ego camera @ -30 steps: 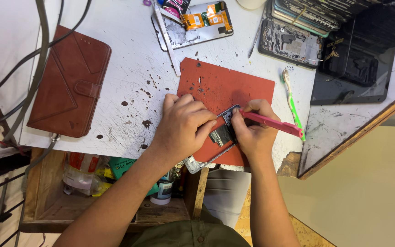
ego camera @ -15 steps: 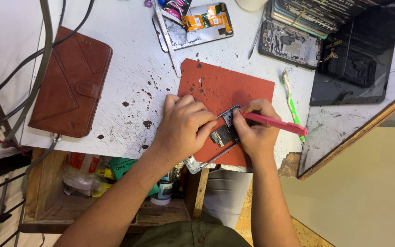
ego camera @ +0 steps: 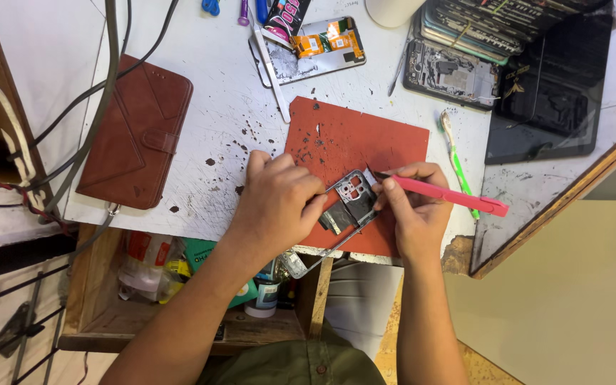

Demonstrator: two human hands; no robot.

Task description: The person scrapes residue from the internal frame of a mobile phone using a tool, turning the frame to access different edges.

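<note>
The left hand [ego camera: 276, 203] curls its fingers [ego camera: 306, 187] tight over a grey phone frame [ego camera: 351, 203] at frame centre, pinning it to the red mat [ego camera: 354, 142], while the right hand [ego camera: 411, 207] pinches a pink pry tool [ego camera: 450, 194] — its tip touching the frame's upper edge. Around them on the white worktop [ego camera: 229, 107]: a brown wallet case [ego camera: 135, 135] at left, a green toothbrush [ego camera: 456, 164] just right, and opened phones [ego camera: 450, 71] along the top — none blocking the hands.

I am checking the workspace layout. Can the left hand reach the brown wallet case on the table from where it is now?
Probably yes. The left hand holds the phone frame, and only bare table lies between it and the brown wallet case.
</note>
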